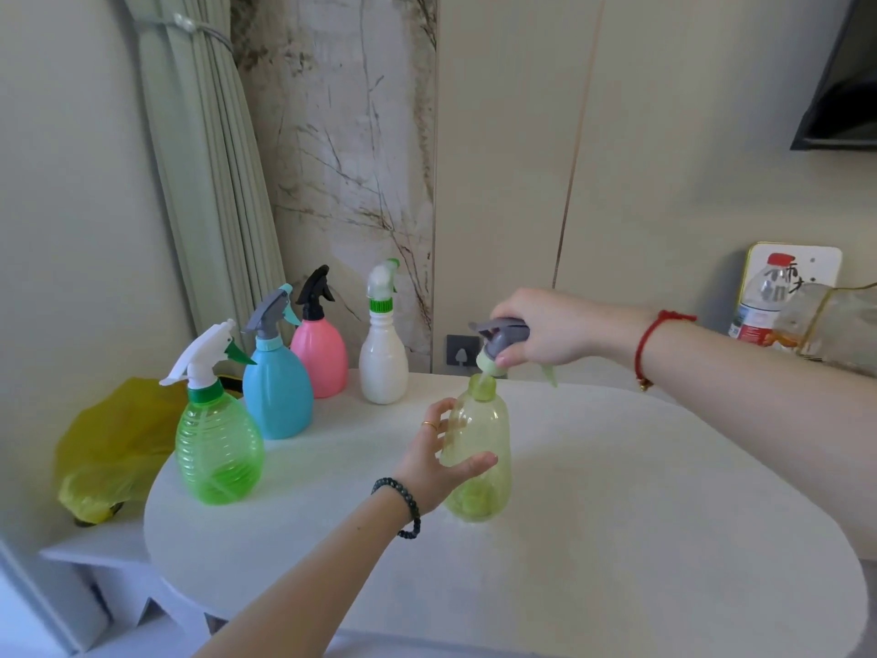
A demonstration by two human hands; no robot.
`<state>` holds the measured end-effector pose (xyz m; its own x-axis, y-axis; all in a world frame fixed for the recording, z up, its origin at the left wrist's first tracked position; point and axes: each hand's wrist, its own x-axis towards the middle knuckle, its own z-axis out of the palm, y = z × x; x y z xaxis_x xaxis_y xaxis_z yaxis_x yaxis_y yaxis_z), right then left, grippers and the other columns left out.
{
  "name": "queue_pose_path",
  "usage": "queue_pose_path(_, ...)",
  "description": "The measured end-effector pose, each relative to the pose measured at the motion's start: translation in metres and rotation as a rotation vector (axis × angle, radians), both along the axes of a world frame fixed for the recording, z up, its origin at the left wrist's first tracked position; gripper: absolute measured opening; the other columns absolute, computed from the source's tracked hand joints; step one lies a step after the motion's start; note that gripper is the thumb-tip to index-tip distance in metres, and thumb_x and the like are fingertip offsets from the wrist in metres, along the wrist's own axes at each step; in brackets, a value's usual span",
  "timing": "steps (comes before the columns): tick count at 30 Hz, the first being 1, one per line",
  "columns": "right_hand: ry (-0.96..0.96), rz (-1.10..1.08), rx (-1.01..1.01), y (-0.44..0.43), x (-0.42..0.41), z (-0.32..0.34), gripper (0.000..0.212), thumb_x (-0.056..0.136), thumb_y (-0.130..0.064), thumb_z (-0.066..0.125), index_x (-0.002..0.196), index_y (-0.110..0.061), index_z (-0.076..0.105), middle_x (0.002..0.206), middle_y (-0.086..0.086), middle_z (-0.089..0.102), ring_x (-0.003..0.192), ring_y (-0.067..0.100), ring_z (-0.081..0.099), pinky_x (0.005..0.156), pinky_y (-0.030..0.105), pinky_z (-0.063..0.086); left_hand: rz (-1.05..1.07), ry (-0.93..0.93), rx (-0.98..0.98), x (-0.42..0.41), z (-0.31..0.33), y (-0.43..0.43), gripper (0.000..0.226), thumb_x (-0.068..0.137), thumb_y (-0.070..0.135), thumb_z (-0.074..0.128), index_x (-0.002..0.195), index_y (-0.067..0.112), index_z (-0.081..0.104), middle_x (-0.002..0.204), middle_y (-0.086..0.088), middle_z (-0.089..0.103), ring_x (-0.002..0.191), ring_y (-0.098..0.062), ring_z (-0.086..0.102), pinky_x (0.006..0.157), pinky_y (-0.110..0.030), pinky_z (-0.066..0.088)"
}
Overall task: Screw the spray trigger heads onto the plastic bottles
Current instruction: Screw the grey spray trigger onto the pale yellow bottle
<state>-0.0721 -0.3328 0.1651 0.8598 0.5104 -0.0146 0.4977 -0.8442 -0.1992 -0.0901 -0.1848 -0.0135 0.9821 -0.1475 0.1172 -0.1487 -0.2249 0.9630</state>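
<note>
The yellow-green bottle (479, 448) stands upright near the middle of the white table (617, 515), and the left hand (439, 460) is wrapped loosely round its body, thumb in front and fingers behind, steadying it. The right hand (541, 332) holds the grey trigger head (503, 337) closed in its fingers, tilted, with its pale green collar just above the bottle's open neck and not yet seated. Four bottles along the back already wear their heads: the green bottle (219, 448), the blue bottle (277, 391), the pink bottle (320, 356) and the white bottle (383, 360). So this looks like the last one, at the seating stage. Next, I'd judge, the head must come upright, the collar square on the threads, then be turned while the left hand keeps the light bottle from spinning
</note>
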Motion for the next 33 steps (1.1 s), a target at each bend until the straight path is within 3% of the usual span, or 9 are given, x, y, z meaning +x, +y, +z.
queue_pose_path(3,-0.031,0.123,-0.158,0.013,0.004,-0.001,0.011,0.077,-0.013,0.066,0.082,-0.011,0.056,0.071,-0.002,0.05,0.062,0.014,0.044,0.05,0.024,0.03,0.005,-0.003,-0.001,0.0,-0.001,0.0,0.067,0.068,0.032,0.074,0.115,0.041,0.027,0.129,0.001,0.042,0.12,-0.017,0.044,0.097,-0.035,0.043)
queue_pose_path(7,-0.027,0.199,-0.272,0.021,0.007,-0.002,0.019,0.077,-0.007,0.064,0.094,-0.014,0.062,0.078,-0.005,0.052,0.068,0.011,0.045,0.047,0.011,0.031,0.005,-0.019,-0.014,0.0,-0.004,0.0,0.065,0.069,0.032,0.073,0.115,0.041,0.028,0.126,0.002,0.043,0.119,-0.016,0.044,0.091,-0.029,0.042)
queue_pose_path(11,-0.055,0.236,-0.416,0.033,0.01,-0.001,0.024,0.073,-0.004,0.064,0.063,-0.02,0.049,0.079,0.002,0.055,0.068,0.02,0.044,0.048,0.023,0.03,0.005,-0.021,-0.01,0.001,-0.004,0.0,0.066,0.069,0.03,0.073,0.116,0.04,0.028,0.123,0.004,0.043,0.116,-0.013,0.043,0.086,-0.026,0.04)
queue_pose_path(13,-0.065,0.225,-0.477,0.038,0.01,0.0,0.024,0.072,-0.006,0.064,0.06,-0.019,0.047,0.077,0.004,0.054,0.066,0.022,0.043,0.047,0.025,0.029,0.002,-0.021,0.001,0.001,-0.003,0.0,0.068,0.068,0.031,0.074,0.118,0.038,0.028,0.126,0.002,0.043,0.118,-0.014,0.043,0.09,-0.029,0.041)
queue_pose_path(15,-0.042,0.161,-0.474,0.039,0.008,0.001,0.006,0.074,-0.014,0.064,0.077,-0.011,0.06,0.073,0.004,0.056,0.062,0.019,0.046,0.046,0.024,0.031,0.005,-0.013,0.019,0.001,-0.003,0.0,0.073,0.067,0.033,0.074,0.123,0.034,0.027,0.131,-0.001,0.042,0.121,-0.017,0.043,0.098,-0.036,0.042)
queue_pose_path(17,0.019,0.061,-0.432,0.04,0.007,0.001,0.015,0.073,-0.019,0.063,0.081,-0.006,0.064,0.066,0.002,0.061,0.057,0.016,0.051,0.047,0.023,0.038,0.008,-0.014,0.031,0.001,-0.003,0.001,0.074,0.067,0.035,0.074,0.124,0.035,0.027,0.132,-0.001,0.042,0.123,-0.019,0.042,0.101,-0.039,0.04)
queue_pose_path(22,0.048,-0.079,-0.35,0.049,0.004,-0.007,0.024,0.075,-0.022,0.062,0.056,-0.008,0.056,0.053,0.001,0.058,0.049,0.015,0.05,0.05,0.025,0.044,0.003,-0.023,0.031,0.001,-0.003,0.001,0.07,0.067,0.035,0.074,0.117,0.041,0.026,0.128,0.001,0.042,0.123,-0.017,0.042,0.099,-0.034,0.039)
queue_pose_path(27,0.127,-0.081,-0.24,0.045,0.005,-0.006,0.029,0.074,-0.023,0.07,0.088,0.002,0.066,0.076,0.014,0.07,0.062,0.021,0.062,0.061,0.031,0.054,0.006,-0.023,0.028,0.001,-0.003,0.001,0.07,0.067,0.034,0.075,0.117,0.041,0.026,0.125,0.003,0.043,0.121,-0.017,0.043,0.096,-0.032,0.039)
queue_pose_path(33,-0.034,-0.121,-0.326,0.057,0.01,-0.011,0.038,0.076,-0.033,0.068,0.057,-0.009,0.046,0.057,0.003,0.046,0.049,0.016,0.045,0.043,0.025,0.037,0.002,-0.015,0.032,0.002,-0.002,0.001,0.07,0.067,0.034,0.074,0.115,0.042,0.024,0.126,0.003,0.041,0.121,-0.016,0.041,0.101,-0.033,0.037)
